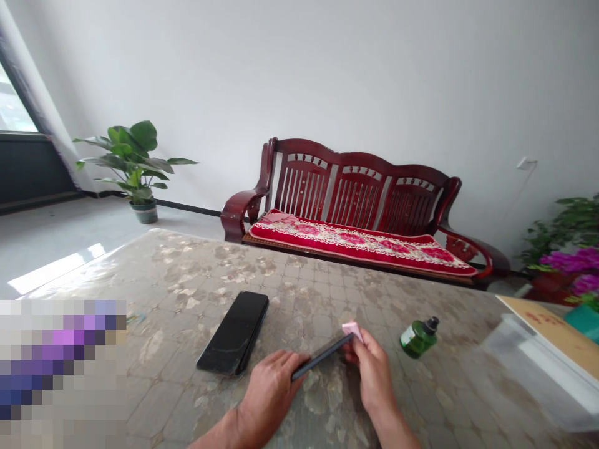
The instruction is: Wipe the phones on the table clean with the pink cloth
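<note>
My left hand [274, 381] grips the near end of a dark smartphone [322, 357], which is tilted so that mostly its thin edge shows. At the phone's far end, my right hand [372, 368] pinches a small pink cloth [352, 330] against it. The right fingertips are partly hidden behind the phone and cloth. To the left of my hands, a black smartphone [236, 330] lies face up on what looks like another dark phone. A green pump bottle [418, 337] with a white label and black top stands right of my right hand.
The table [178, 399] has a patterned, glossy cover. At its right side sits a clear plastic box [519, 374] with a tan board [552, 324] over it. Beyond the table are a red wooden bench [355, 187] and a potted plant [143, 162].
</note>
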A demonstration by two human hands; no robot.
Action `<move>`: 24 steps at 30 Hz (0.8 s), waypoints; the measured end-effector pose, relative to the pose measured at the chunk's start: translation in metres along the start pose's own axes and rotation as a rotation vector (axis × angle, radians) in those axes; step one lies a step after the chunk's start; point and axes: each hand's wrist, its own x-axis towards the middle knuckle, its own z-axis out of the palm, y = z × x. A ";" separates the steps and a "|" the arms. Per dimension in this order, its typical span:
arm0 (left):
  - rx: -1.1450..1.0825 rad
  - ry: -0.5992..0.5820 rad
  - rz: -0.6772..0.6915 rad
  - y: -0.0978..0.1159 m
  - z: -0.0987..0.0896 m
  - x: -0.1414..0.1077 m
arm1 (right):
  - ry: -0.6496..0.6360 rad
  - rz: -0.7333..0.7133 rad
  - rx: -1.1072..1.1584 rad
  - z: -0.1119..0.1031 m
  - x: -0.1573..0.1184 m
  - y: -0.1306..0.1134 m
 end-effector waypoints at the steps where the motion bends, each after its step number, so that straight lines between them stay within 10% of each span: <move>1: 0.033 -0.020 0.029 0.000 0.003 -0.002 | -0.013 0.053 0.070 0.001 0.000 -0.003; 10: 0.237 -0.166 0.171 -0.002 0.027 -0.016 | -0.137 0.207 0.102 0.004 0.018 -0.011; 24: 0.267 -0.255 0.164 0.011 0.019 -0.003 | -0.182 -0.016 -0.414 0.033 0.060 0.006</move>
